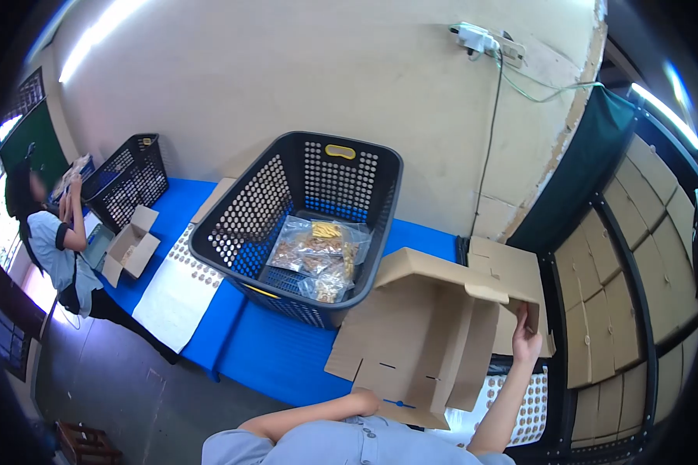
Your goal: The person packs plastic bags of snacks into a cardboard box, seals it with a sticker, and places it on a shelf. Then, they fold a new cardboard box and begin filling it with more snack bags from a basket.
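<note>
A partly folded brown cardboard box (411, 341) lies tilted in front of me, its inside facing up and its slotted flaps spread. My right hand (527, 341) grips the raised flap at the box's right side, fingers wrapped round the edge. Against the near left edge of the cardboard rests my left hand (364, 401); its fingers are mostly hidden. Just beyond the box stands a large black perforated basket (287, 147) with several clear plastic bags of snack-like pieces (318, 248) in it.
A blue-covered table (267, 349) runs along the wall. Sheets of round stickers (531, 407) lie on it. At left, a person (50, 240) stands by a second black basket (136, 174) and an open carton (132, 248). Shelves with cartons (597, 310) stand at right.
</note>
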`<action>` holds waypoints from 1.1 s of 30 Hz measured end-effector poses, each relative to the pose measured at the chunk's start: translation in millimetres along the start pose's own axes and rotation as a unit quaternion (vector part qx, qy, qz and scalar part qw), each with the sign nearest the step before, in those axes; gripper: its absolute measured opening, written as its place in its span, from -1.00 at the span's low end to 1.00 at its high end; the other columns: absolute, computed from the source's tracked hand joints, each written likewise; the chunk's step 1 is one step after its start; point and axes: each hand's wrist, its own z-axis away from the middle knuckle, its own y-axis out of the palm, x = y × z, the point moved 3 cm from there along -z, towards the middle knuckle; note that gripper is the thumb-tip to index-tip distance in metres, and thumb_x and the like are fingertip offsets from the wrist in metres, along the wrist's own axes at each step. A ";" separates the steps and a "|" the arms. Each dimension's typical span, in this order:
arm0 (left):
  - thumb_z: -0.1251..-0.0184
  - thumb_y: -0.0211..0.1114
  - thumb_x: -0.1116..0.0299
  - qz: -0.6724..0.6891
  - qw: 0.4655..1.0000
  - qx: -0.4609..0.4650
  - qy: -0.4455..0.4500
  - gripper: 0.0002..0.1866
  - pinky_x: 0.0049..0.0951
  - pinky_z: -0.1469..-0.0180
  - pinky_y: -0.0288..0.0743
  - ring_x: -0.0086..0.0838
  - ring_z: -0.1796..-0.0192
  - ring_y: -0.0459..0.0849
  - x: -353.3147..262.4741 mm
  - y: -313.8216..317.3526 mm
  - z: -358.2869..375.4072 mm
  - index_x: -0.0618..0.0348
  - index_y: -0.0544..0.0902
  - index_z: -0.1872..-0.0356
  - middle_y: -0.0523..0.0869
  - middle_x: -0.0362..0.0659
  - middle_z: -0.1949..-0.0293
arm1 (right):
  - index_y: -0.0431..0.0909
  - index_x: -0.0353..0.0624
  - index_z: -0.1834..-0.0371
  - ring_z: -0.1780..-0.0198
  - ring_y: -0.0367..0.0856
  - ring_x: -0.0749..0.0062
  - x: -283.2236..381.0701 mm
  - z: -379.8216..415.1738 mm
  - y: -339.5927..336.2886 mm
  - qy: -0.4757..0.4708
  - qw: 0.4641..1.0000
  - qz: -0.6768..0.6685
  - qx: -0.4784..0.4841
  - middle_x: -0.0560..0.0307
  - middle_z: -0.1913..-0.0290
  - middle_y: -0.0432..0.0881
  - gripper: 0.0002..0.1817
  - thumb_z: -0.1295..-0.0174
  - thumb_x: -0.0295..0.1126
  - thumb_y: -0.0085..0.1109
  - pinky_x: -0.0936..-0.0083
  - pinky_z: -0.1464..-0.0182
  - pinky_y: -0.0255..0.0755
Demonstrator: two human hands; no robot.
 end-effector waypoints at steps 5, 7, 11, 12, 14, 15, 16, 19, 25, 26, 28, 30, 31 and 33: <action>-0.35 -0.01 0.01 0.023 1.000 0.014 -0.007 -0.51 -0.10 -0.03 0.50 -0.03 -0.01 0.65 9.7 -0.6 -7.5 0.24 0.71 0.16 0.69 0.10 0.04 | 0.10 0.21 -0.49 -0.58 -0.36 0.15 -60.1 -58.5 35.6 -0.028 0.988 0.141 0.058 0.09 -0.54 0.01 -0.20 -0.29 0.39 -0.48 -0.12 -0.47 -0.20; -0.35 -0.02 0.00 0.043 0.999 0.006 -0.011 -0.48 -0.10 -0.02 0.50 -0.02 0.02 0.66 10.4 3.1 -5.4 0.26 0.72 0.19 0.70 0.12 0.08 | 0.02 0.26 -0.51 -0.58 -0.42 0.16 -70.4 -82.5 35.6 0.015 0.967 0.232 0.109 0.12 -0.56 -0.10 -0.21 -0.30 0.39 -0.48 -0.10 -0.48 -0.28; -0.35 -0.02 -0.01 0.057 0.998 0.020 -0.013 -0.48 -0.10 -0.02 0.50 -0.02 0.03 0.66 9.6 -3.9 1.2 0.28 0.72 0.21 0.70 0.13 0.09 | -0.13 0.28 -0.55 -0.58 -0.48 0.16 -111.2 -100.3 34.0 0.112 0.881 0.428 0.168 0.10 -0.59 -0.31 -0.20 -0.31 0.38 -0.46 -0.04 -0.49 -0.48; -0.35 -0.02 -0.01 0.063 0.998 0.014 -0.011 -0.47 -0.10 -0.02 0.50 -0.02 0.03 0.66 9.7 -3.7 1.6 0.28 0.72 0.22 0.70 0.13 0.10 | -0.13 0.26 -0.55 -0.58 -0.49 0.16 -121.3 -102.9 34.5 0.153 0.863 0.449 0.175 0.07 -0.59 -0.30 -0.20 -0.32 0.38 -0.44 -0.04 -0.49 -0.46; -0.35 -0.02 -0.02 0.069 0.998 0.008 -0.007 -0.47 -0.10 -0.01 0.50 -0.02 0.03 0.66 11.7 -5.8 0.2 0.28 0.72 0.23 0.70 0.14 0.11 | -0.24 0.26 -0.56 -0.58 -0.53 0.15 -134.4 -116.3 40.6 0.199 0.831 0.482 0.194 0.05 -0.58 -0.40 -0.20 -0.34 0.34 -0.40 -0.05 -0.49 -0.41; -0.35 -0.01 -0.02 0.074 0.997 0.001 -0.004 -0.47 -0.09 0.01 0.51 -0.01 0.06 0.67 12.1 -6.9 -0.6 0.28 0.72 0.24 0.71 0.14 0.14 | -0.31 0.23 -0.56 -0.58 -0.54 0.14 -137.9 -133.3 35.2 0.191 0.813 0.526 0.163 0.06 -0.58 -0.46 -0.18 -0.35 0.31 -0.37 -0.06 -0.49 -0.38; -0.35 -0.01 -0.02 0.082 0.997 -0.004 -0.002 -0.47 -0.08 0.04 0.52 0.01 0.10 0.68 11.2 -8.3 1.7 0.28 0.72 0.25 0.71 0.14 0.17 | -0.37 0.21 -0.56 -0.57 -0.56 0.14 -140.8 -146.1 32.6 0.184 0.792 0.567 0.131 0.07 -0.57 -0.53 -0.17 -0.36 0.29 -0.34 -0.06 -0.48 -0.36; -0.34 -0.01 0.12 0.110 0.993 -0.051 -0.012 -0.56 -0.08 0.04 0.54 -0.01 0.08 0.69 19.5 -30.8 15.5 0.29 0.71 0.25 0.71 0.14 0.15 | -0.31 0.14 -0.55 -0.56 -0.62 0.18 -137.7 -192.5 41.1 0.010 0.715 0.690 0.113 0.18 -0.56 -0.63 -0.20 -0.40 0.16 -0.22 -0.01 -0.50 -0.44; -0.32 0.07 0.16 0.168 0.934 -0.298 -0.100 -0.64 -0.05 0.17 0.55 0.00 0.24 0.70 86.3 -48.4 34.4 0.28 0.66 0.39 0.72 0.09 0.27 | 0.26 0.25 -0.42 -0.58 -0.52 0.18 -142.5 -194.9 37.0 0.063 0.479 0.866 0.129 0.15 -0.58 -0.31 -0.45 -0.40 0.08 -0.17 -0.13 -0.46 -0.56; -0.29 0.12 0.15 0.148 0.911 -0.353 -0.155 -0.67 -0.07 0.20 0.55 -0.03 0.26 0.70 103.6 -44.3 32.8 0.26 0.62 0.34 0.71 0.08 0.28 | 0.34 0.27 -0.38 -0.58 -0.48 0.17 -143.2 -189.4 25.0 0.064 0.435 0.888 0.137 0.13 -0.58 -0.22 -0.47 -0.39 0.09 -0.17 -0.19 -0.44 -0.57; -0.27 0.17 0.15 0.130 0.881 -0.403 -0.211 -0.68 -0.09 0.22 0.56 -0.05 0.27 0.70 117.4 -36.2 34.5 0.25 0.58 0.28 0.70 0.08 0.29 | 0.40 0.25 -0.34 -0.58 -0.30 0.10 -135.8 -167.1 4.8 0.005 0.296 0.952 0.073 0.05 -0.55 -0.05 -0.51 -0.34 -0.02 -0.01 -0.27 -0.42 -0.54; -0.22 0.24 -0.01 0.082 0.881 -0.314 -0.346 -0.56 -0.20 0.28 0.56 -0.17 0.36 0.68 121.9 -23.7 34.7 0.20 0.52 0.17 0.64 -0.08 0.36 | 0.43 0.21 -0.31 -0.56 -0.20 0.03 -116.3 -138.4 -17.9 -0.069 0.223 0.972 0.021 -0.01 -0.53 0.03 -0.52 -0.29 -0.17 0.10 -0.25 -0.43 -0.46; -0.22 0.24 -0.01 0.085 0.882 -0.312 -0.345 -0.56 -0.20 0.28 0.56 -0.17 0.36 0.68 121.8 -21.9 31.9 0.20 0.52 0.17 0.64 -0.08 0.36 | 0.43 0.20 -0.31 -0.55 -0.15 -0.01 -104.4 -122.0 -27.5 -0.112 0.198 0.974 -0.007 -0.04 -0.51 0.07 -0.51 -0.26 -0.25 0.15 -0.24 -0.43 -0.42; -0.11 0.35 -0.09 0.119 0.876 -0.303 -0.357 -0.39 -0.18 0.23 0.57 -0.11 0.30 0.67 125.1 -17.9 26.9 0.22 0.41 0.06 0.63 -0.05 0.31 | 0.34 0.16 -0.36 -0.53 -0.11 -0.08 -64.4 -98.7 -58.4 -0.144 0.210 0.964 -0.080 -0.14 -0.49 0.07 -0.44 -0.25 -0.31 0.14 -0.25 -0.42 -0.35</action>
